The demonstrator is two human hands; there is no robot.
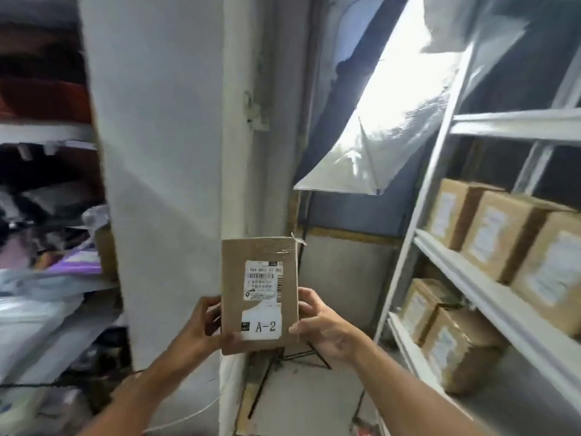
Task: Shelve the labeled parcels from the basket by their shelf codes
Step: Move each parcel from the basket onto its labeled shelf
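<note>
I hold a small brown cardboard parcel (234, 287) upright in front of me with both hands. Its face carries a white shipping label with a barcode and, below it, a white sticker reading "A-2". My left hand (201, 325) grips the parcel's lower left edge. My right hand (323, 325) grips the lower right edge, thumb on the front. The basket is out of view.
A white metal shelf rack (490, 297) on the right holds several labeled cardboard boxes (500, 237) on two levels. A white pillar (163, 184) stands straight ahead. On the left, cluttered shelves (44, 133) hold bags and soft packages. A light stand with a reflective umbrella (361, 158) stands behind.
</note>
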